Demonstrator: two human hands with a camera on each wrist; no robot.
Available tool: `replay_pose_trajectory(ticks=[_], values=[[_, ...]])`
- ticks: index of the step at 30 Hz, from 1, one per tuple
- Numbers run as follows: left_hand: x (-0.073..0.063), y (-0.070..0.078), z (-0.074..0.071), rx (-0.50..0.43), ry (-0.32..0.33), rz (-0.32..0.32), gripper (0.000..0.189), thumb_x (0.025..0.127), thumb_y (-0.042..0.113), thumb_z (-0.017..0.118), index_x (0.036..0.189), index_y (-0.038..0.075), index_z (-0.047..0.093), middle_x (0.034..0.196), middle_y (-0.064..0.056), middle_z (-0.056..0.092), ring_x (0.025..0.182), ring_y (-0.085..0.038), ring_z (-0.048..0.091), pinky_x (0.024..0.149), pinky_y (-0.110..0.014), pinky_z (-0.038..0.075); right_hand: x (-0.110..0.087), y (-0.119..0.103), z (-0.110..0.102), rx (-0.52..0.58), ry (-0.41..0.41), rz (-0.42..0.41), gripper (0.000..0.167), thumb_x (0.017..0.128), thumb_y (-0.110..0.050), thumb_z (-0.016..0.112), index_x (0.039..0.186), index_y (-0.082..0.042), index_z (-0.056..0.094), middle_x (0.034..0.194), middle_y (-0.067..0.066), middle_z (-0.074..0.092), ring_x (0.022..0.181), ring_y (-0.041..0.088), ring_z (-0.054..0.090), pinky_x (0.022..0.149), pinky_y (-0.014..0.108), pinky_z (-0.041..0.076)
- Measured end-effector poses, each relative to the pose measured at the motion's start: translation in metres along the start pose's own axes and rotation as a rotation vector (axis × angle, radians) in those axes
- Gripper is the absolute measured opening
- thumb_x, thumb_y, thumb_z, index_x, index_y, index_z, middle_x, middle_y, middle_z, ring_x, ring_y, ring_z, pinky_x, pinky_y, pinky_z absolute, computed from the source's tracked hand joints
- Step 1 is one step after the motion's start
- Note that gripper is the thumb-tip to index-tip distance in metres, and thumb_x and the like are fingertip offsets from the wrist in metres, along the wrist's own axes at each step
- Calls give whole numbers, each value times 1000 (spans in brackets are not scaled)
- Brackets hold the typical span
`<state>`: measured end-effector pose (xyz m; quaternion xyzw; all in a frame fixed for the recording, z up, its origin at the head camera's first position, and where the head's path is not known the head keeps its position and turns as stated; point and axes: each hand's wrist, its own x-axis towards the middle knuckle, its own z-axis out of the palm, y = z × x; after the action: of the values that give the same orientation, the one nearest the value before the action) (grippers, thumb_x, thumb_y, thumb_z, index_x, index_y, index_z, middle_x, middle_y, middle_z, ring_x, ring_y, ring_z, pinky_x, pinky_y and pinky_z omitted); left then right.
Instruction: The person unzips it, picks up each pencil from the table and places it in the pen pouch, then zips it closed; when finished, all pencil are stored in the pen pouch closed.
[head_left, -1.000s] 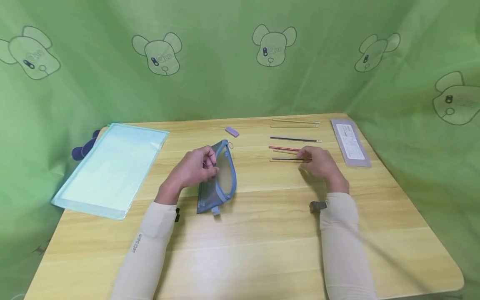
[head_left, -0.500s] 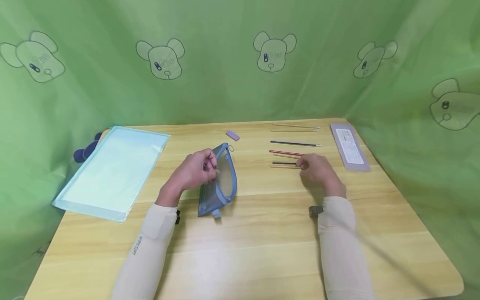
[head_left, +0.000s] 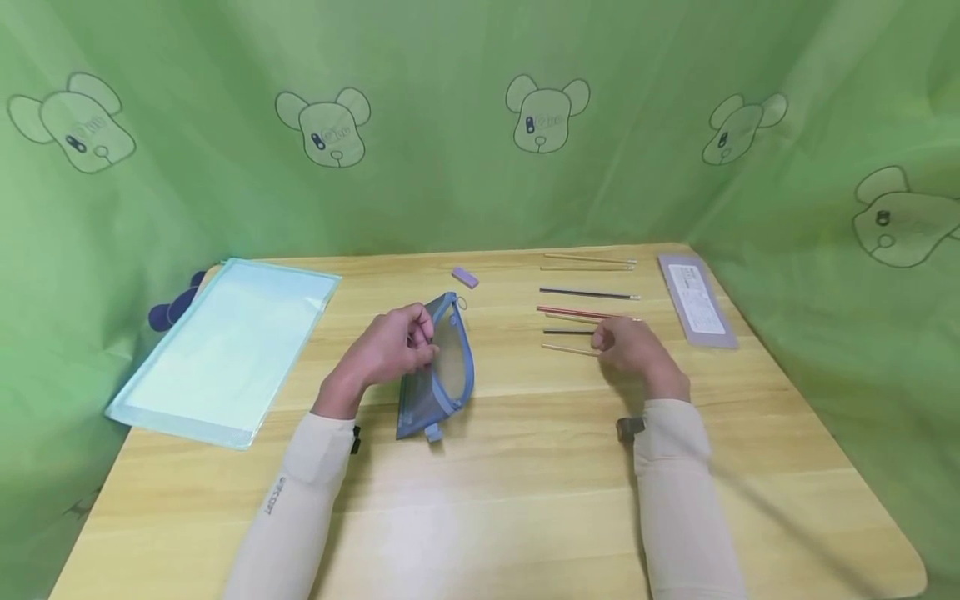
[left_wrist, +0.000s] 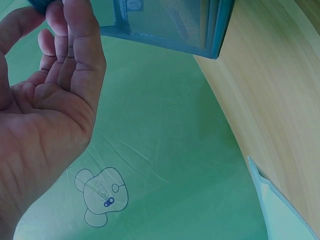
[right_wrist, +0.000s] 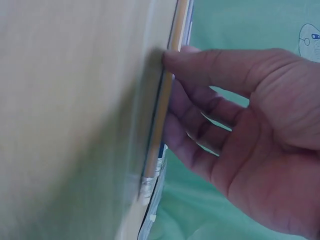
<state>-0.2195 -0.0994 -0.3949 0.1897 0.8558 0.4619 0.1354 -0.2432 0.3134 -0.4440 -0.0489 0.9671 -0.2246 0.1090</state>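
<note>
My left hand point(head_left: 386, 343) pinches the upper edge of a blue mesh zip pouch point(head_left: 422, 404), whose mouth gapes toward the right. In the left wrist view, thin long shapes show through the mesh of the pouch point(left_wrist: 165, 25). My right hand point(head_left: 637, 354) pinches a natural-wood pencil point(head_left: 566, 348) between thumb and fingers, low over the table. Its metal eraser end shows in the right wrist view, where the pencil point(right_wrist: 160, 117) lies along the tabletop. Just beyond are a dark pencil point(head_left: 566, 332), a red pencil point(head_left: 570, 312) and another wooden one, partly hidden by the hand.
Farther back lie a dark pencil point(head_left: 588, 293) and two wooden pencils point(head_left: 588, 268). A purple eraser point(head_left: 465, 277) is behind the pouch. A light-blue zip folder point(head_left: 232, 350) covers the table's left side, and a purple labelled packet point(head_left: 697, 300) sits at the right edge.
The right hand has drawn the nearest wooden pencil slightly toward me, away from the dark one. The left hand keeps its hold on the pouch. The head view has tilted up a little.
</note>
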Motion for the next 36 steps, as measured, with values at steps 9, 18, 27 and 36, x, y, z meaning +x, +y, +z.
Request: replay_pose_trajectory(ticks=[9,18,27,36], values=[[-2,0,0,0,0,6,18,97,0,73,106,3,58,88,-9,64,80,-23,71,70,-31,61,-3,-13,5,90,-118,-107,24,85,9,72,105,-4,68,96,9,65,95,23,60,87,38,54],[-2,-4,4,6,4,14,17,97,1,73,103,5,58,86,-8,66,77,-22,71,68,-30,58,-3,-30,16,149,-195,-153,26,85,10,71,106,-3,67,92,7,63,88,20,58,82,32,51],[-1,-2,5,19,11,18,18,97,2,74,103,6,58,87,-8,66,77,-20,71,68,-30,60,4,-34,22,131,-162,-205,20,89,5,73,106,-4,66,92,5,63,88,19,60,79,29,53],[-1,-1,7,12,11,17,19,96,0,75,103,6,58,88,-8,66,77,-19,70,70,-32,64,4,-54,17,483,-25,-229,31,95,7,61,126,4,63,112,19,67,101,23,62,84,20,59]])
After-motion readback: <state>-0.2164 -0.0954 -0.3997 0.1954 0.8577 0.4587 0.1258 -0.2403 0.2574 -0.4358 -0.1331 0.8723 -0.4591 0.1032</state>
